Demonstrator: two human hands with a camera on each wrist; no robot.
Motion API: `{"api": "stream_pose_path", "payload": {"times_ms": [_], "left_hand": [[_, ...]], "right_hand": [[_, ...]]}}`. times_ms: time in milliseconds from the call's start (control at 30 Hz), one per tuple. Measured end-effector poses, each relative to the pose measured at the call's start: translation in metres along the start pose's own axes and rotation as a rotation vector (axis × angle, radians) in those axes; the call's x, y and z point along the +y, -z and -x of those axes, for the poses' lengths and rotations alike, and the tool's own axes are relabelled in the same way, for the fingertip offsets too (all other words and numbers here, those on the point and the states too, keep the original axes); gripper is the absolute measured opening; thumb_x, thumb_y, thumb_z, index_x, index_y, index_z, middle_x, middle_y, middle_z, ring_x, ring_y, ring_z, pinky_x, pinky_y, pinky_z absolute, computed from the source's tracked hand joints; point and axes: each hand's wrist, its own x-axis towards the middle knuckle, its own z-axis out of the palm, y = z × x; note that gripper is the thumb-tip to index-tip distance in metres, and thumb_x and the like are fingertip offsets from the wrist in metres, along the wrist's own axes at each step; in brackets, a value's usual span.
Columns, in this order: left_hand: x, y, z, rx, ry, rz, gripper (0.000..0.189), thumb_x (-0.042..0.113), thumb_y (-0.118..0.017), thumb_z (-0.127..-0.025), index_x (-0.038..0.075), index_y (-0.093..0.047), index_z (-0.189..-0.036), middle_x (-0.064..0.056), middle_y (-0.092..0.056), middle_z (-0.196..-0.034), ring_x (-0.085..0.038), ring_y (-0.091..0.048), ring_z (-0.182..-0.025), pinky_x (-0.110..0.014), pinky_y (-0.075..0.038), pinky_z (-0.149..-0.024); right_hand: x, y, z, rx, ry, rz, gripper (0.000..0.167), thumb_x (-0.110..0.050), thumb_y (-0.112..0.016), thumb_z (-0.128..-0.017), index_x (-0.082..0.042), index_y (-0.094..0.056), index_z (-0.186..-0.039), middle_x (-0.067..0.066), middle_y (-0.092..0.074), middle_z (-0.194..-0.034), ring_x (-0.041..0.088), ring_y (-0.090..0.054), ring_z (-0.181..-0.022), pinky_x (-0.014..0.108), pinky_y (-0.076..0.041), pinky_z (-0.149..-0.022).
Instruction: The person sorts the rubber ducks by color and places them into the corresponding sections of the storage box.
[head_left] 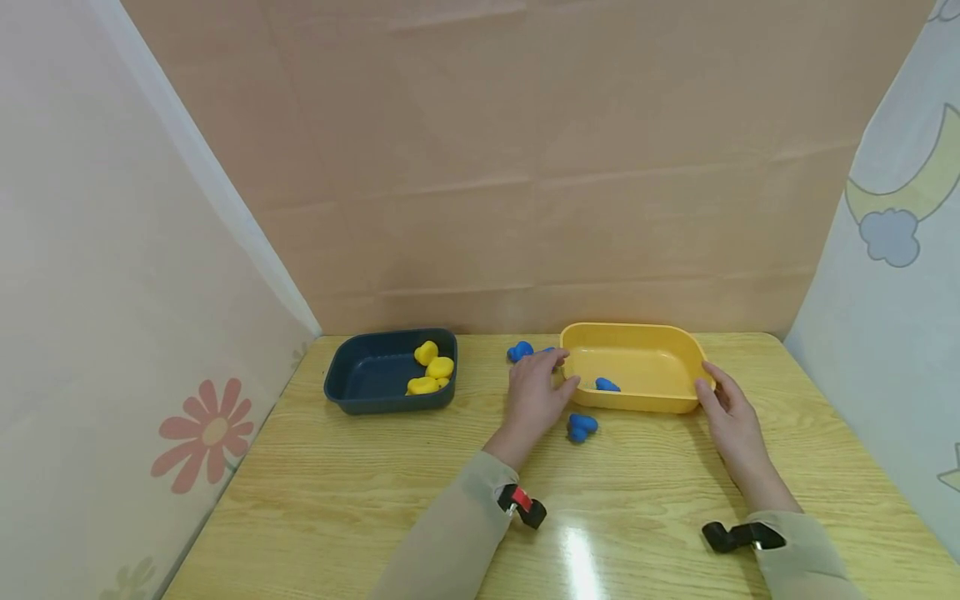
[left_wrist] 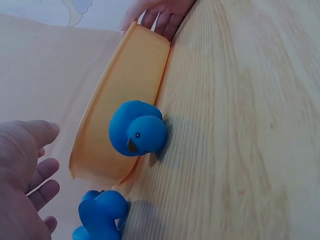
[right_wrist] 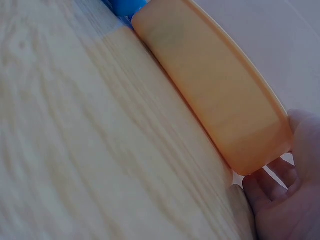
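A yellow plastic tray (head_left: 645,403) sits at the back right of the table, with a blue toy duck (head_left: 607,384) inside it. My right hand (head_left: 735,425) touches the tray's right end, its fingers nearly straight against the outer wall. Beside the left end, my left hand (head_left: 536,396) is held with fingers loosely bent and spread; the left wrist view shows a gap between it and the tray. Another blue duck (left_wrist: 137,127) lies just in front of the tray. Behind the left hand is a blue duck (head_left: 520,351), and a further blue piece there is partly hidden.
A dark blue tray (head_left: 390,405) stands at the back left, with several yellow toy ducks (head_left: 439,367) at its right end. A brown paper-like wall (head_left: 480,183) closes off the table's back edge, and patterned light panels rise on both sides.
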Motion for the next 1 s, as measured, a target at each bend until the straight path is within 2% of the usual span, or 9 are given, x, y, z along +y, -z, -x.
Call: {"api": "stream_pose_path", "payload": {"times_ms": [100, 233, 333, 467, 533, 700, 900, 1000], "left_hand": [[-0.005, 0.004, 0.006, -0.004, 0.029, 0.058, 0.045, 0.035, -0.081, -0.104, 0.018, -0.071, -0.144, 0.004, -0.074, -0.132, -0.02, -0.062, -0.13, -0.046, -0.043, -0.118], [-0.01, 0.009, 0.015, -0.01, 0.033, 0.114, 0.044, 0.032, -0.082, -0.104, 0.015, -0.071, -0.143, 0.0, -0.074, -0.134, -0.022, -0.062, -0.13, -0.046, -0.044, -0.117], [-0.013, 0.011, 0.023, -0.019, 0.022, 0.122, 0.044, 0.031, -0.083, -0.103, 0.015, -0.072, -0.143, 0.0, -0.074, -0.132, -0.023, -0.062, -0.127, -0.043, -0.048, -0.112], [-0.014, 0.012, 0.035, -0.051, 0.023, 0.141, 0.047, 0.033, -0.084, -0.102, 0.017, -0.071, -0.145, 0.003, -0.072, -0.133, -0.019, -0.06, -0.125, -0.039, -0.053, -0.105], [-0.014, 0.013, 0.041, -0.072, 0.023, 0.159, 0.049, 0.034, -0.084, -0.102, 0.019, -0.071, -0.146, 0.005, -0.071, -0.136, -0.018, -0.059, -0.126, -0.039, -0.054, -0.104], [-0.013, 0.013, 0.051, -0.126, -0.007, 0.195, 0.05, 0.033, -0.085, -0.102, 0.018, -0.07, -0.147, 0.003, -0.07, -0.139, -0.018, -0.059, -0.13, -0.039, -0.054, -0.108], [-0.013, 0.006, 0.058, -0.201, -0.044, 0.218, 0.051, 0.03, -0.086, -0.101, 0.016, -0.069, -0.147, 0.001, -0.07, -0.14, -0.014, -0.06, -0.132, -0.033, -0.053, -0.109], [-0.013, 0.003, 0.061, -0.233, -0.046, 0.21, 0.052, 0.03, -0.086, -0.101, 0.017, -0.068, -0.149, 0.003, -0.069, -0.143, -0.013, -0.06, -0.132, -0.033, -0.053, -0.109]], "right_hand": [[0.0, 0.0, 0.0, 0.001, 0.003, 0.008, 0.071, -0.046, -0.044, -0.12, -0.012, -0.02, -0.178, 0.026, -0.013, -0.181, 0.055, -0.015, -0.163, 0.058, -0.015, -0.133], [-0.001, 0.0, 0.001, 0.006, 0.005, 0.01, 0.071, -0.047, -0.044, -0.119, -0.013, -0.021, -0.178, 0.025, -0.013, -0.181, 0.053, -0.015, -0.163, 0.043, -0.017, -0.134], [-0.001, 0.0, 0.001, 0.009, 0.0, 0.008, 0.072, -0.047, -0.045, -0.119, -0.014, -0.021, -0.178, 0.024, -0.012, -0.181, 0.052, -0.014, -0.164, 0.035, -0.017, -0.133], [0.0, 0.0, 0.001, 0.009, -0.004, 0.009, 0.071, -0.047, -0.045, -0.119, -0.015, -0.021, -0.178, 0.024, -0.012, -0.181, 0.052, -0.015, -0.164, 0.043, -0.016, -0.134], [-0.001, 0.0, 0.001, 0.009, -0.005, 0.011, 0.071, -0.048, -0.045, -0.119, -0.016, -0.021, -0.178, 0.024, -0.012, -0.182, 0.052, -0.015, -0.164, 0.043, -0.017, -0.134], [-0.002, 0.001, 0.001, 0.01, 0.004, 0.015, 0.071, -0.049, -0.045, -0.119, -0.017, -0.022, -0.178, 0.023, -0.012, -0.182, 0.051, -0.016, -0.164, 0.027, -0.021, -0.13], [-0.001, 0.0, 0.0, 0.009, -0.003, 0.019, 0.072, -0.05, -0.045, -0.118, -0.018, -0.021, -0.178, 0.022, -0.012, -0.182, 0.051, -0.015, -0.164, 0.035, -0.019, -0.132], [0.0, 0.0, -0.001, 0.009, 0.004, 0.02, 0.071, -0.049, -0.045, -0.119, -0.017, -0.021, -0.178, 0.023, -0.012, -0.182, 0.052, -0.016, -0.164, 0.024, -0.02, -0.129]]}}
